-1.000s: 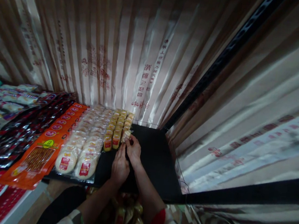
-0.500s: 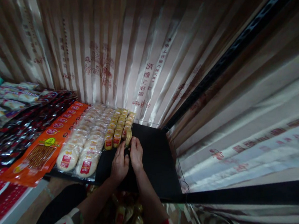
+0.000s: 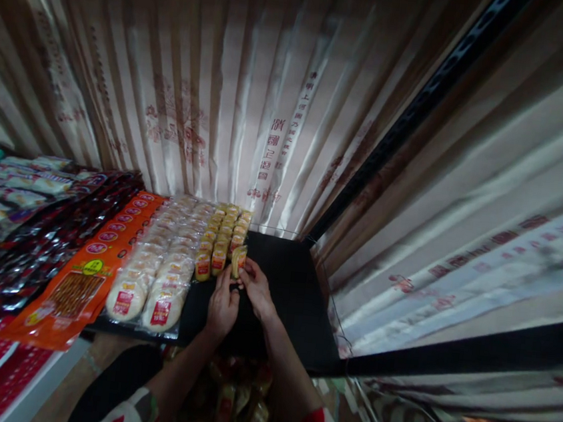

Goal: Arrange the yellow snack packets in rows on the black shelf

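A small yellow wrapped cake point(image 3: 239, 260) with a red label stands at the front end of the rightmost row of wrapped cakes point(image 3: 221, 238). My right hand point(image 3: 257, 290) pinches this cake from its right side between thumb and fingers. Close at its lower left is my left hand point(image 3: 224, 307), fingers stretched forward and thumb apart; whether its fingertips touch the wrapper I cannot make out. Under both hands lies a black shelf board point(image 3: 290, 292). Left of the yellow rows lie two rows of clear-wrapped round pale cakes point(image 3: 166, 303).
Farther left are an orange snack packet point(image 3: 72, 290), dark red packets point(image 3: 62, 235) and white packets point(image 3: 28, 181). Pleated printed curtain point(image 3: 253, 100) hangs behind, with a black metal post point(image 3: 394, 142) at the right. Below the shelf are more yellow packets point(image 3: 241, 401).
The front yellow cake now stands turned, slightly in front of its row. My right hand has gone from lying alongside it to pinching it. My left hand has hardly moved.
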The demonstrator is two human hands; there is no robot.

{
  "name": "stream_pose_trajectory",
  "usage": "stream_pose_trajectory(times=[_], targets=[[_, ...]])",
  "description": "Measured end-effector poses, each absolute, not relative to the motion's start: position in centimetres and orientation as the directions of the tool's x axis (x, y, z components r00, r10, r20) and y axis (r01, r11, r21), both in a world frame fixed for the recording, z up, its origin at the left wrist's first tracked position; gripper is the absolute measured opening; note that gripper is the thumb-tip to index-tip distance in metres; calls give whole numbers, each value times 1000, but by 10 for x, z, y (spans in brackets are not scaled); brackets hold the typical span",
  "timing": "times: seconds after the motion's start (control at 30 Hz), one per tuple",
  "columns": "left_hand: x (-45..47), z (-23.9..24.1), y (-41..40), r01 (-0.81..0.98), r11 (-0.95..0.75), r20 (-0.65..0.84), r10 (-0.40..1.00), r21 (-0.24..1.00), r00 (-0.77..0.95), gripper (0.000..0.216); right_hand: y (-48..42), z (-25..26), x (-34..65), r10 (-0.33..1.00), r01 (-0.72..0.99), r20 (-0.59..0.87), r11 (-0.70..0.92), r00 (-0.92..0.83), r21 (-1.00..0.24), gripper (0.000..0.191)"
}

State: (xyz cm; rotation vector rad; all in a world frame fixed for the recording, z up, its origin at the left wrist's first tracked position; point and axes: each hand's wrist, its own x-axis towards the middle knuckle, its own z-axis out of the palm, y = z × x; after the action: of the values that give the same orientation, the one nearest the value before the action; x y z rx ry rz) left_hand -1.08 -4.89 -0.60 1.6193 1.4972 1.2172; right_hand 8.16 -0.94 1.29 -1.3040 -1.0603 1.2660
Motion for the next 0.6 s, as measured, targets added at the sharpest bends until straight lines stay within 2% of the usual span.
stream_pose_trajectory(times=[0.1,0.3,0.6], targets=[[-10,-9,-49,435,-169,227,970,884,-85,58,-12,15,81,990,-34,-120,-118,77,-992,46],[-9,-4,-51,376,-212,257,964,902,-71,58,-1,11,73,968,27,-104,-113,230,-993,39],[-9,-4,-48,375,-184,214,976,909,-40,62,17,4,61,940,413,81,-68,333,-908,28]])
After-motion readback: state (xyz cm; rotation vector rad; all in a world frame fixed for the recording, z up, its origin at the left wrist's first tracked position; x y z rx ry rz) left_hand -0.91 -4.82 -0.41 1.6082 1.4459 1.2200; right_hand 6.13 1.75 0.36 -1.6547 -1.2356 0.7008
